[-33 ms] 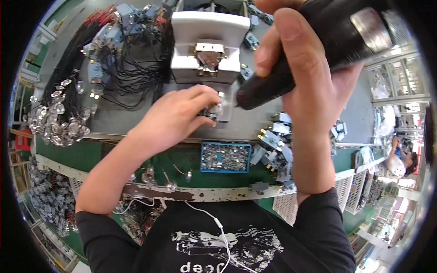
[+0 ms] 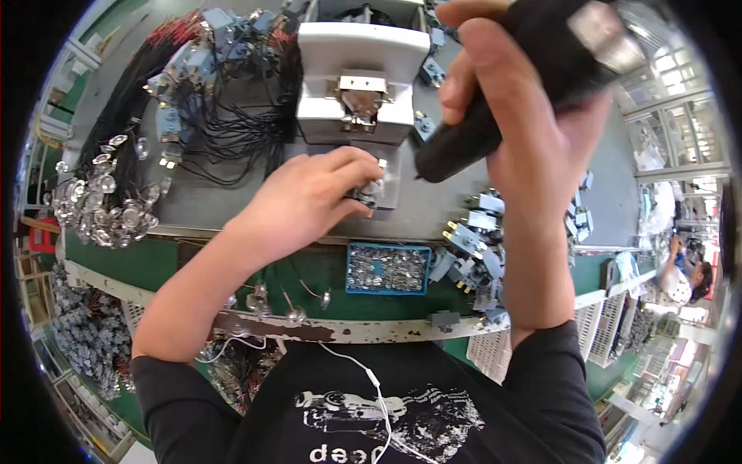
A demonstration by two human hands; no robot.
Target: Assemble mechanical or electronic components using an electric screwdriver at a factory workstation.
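My right hand (image 2: 533,127) is wrapped round a black handheld power screwdriver (image 2: 464,147). Its narrow end points down and to the left, apart from the small part. With thumb and fingers, my left hand (image 2: 305,189) pinches a small clear and metal part (image 2: 371,193), mostly covered by the fingers. That part sits at a flat metal block (image 2: 393,185) on the grey work surface. Just beyond stands a white fixture (image 2: 317,112) with a metal clamp (image 2: 362,97) in its middle.
Grey switch-like housings (image 2: 468,236) lie in a pile at the right. A blue tray (image 2: 386,292) of small metal pieces is nearer me. Black wires (image 2: 247,127) with grey housings and clear round pieces (image 2: 104,205) spread leftward. Another person (image 2: 684,278) is at far right.
The screwdriver's tip has shifted slightly right, away from my left hand. The whole view has moved a little; my left hand keeps its pinch.
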